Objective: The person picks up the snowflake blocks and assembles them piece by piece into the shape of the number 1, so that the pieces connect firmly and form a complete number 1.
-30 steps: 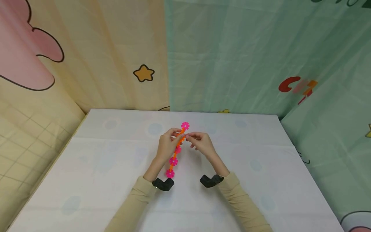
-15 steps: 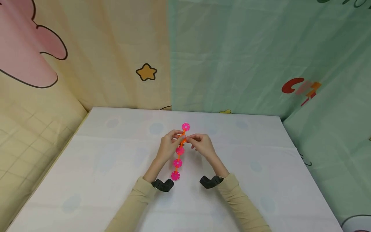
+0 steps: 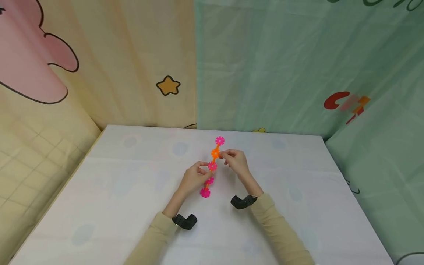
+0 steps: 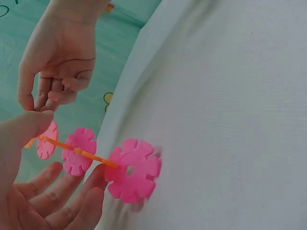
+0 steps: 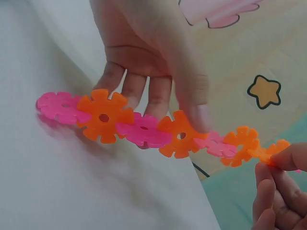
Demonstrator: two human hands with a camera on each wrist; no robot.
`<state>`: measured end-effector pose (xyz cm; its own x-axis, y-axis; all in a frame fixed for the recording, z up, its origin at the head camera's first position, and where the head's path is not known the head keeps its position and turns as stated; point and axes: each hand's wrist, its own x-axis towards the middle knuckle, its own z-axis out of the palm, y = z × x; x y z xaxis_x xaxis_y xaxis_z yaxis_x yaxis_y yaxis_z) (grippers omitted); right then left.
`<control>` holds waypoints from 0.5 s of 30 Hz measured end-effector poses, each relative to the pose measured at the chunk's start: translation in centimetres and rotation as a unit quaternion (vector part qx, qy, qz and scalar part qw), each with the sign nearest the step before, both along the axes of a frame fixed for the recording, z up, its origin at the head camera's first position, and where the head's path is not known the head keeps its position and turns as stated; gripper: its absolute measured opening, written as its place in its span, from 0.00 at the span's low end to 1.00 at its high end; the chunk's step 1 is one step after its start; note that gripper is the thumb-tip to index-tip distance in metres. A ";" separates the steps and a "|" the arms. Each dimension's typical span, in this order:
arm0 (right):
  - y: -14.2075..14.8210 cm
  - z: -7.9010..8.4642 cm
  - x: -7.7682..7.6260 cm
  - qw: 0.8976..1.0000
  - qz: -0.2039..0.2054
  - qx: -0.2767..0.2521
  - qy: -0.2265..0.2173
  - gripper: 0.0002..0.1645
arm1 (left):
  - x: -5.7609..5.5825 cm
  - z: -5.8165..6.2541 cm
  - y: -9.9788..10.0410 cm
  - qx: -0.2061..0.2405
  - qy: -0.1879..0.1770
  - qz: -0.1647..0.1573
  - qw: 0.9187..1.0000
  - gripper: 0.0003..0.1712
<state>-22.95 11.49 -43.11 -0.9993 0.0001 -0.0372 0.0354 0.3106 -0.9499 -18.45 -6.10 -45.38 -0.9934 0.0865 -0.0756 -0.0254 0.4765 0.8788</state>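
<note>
A chain of interlocking pink and orange snowflake discs point(image 3: 205, 192) runs away from me, held up between both hands. In the head view my left hand point(image 3: 193, 179) grips its middle part, with thumb and fingers on opposite sides near a pink disc point(image 3: 212, 166). My right hand point(image 3: 236, 161) pinches an orange disc point(image 5: 265, 154) close to the far end. Beyond that sits the far pink disc point(image 3: 220, 140). In the left wrist view the near pink disc point(image 4: 133, 170) hangs past my left fingers. Notches slot the discs together, alternating edge-on and flat.
A white-covered table point(image 3: 99, 206) lies beneath both hands. Patterned cloth curtains point(image 3: 265, 66) stand behind its far edge and along the sides. A black wrist strap mount point(image 3: 184, 221) sits at the left cuff, another black mount point(image 3: 243, 202) at the right.
My left hand has slid nearer along the chain, from the orange part to the middle pink discs. My right hand has moved slightly away and right, and the chain's near end has shifted right and farther away.
</note>
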 end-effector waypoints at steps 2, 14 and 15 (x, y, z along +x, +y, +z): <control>0.2 -0.1 -0.6 1.000 -0.003 0.008 -0.005 0.15 | 0.1 -0.4 0.2 -0.006 -0.005 -0.001 1.000 0.27; 0.8 -1.3 -3.1 0.997 -0.008 0.061 -0.054 0.19 | -0.2 -1.3 1.5 -0.002 -0.003 0.012 1.000 0.17; 0.8 -1.4 -3.3 0.996 -0.008 0.065 -0.056 0.19 | -0.2 -1.2 1.6 -0.003 -0.002 0.009 1.000 0.16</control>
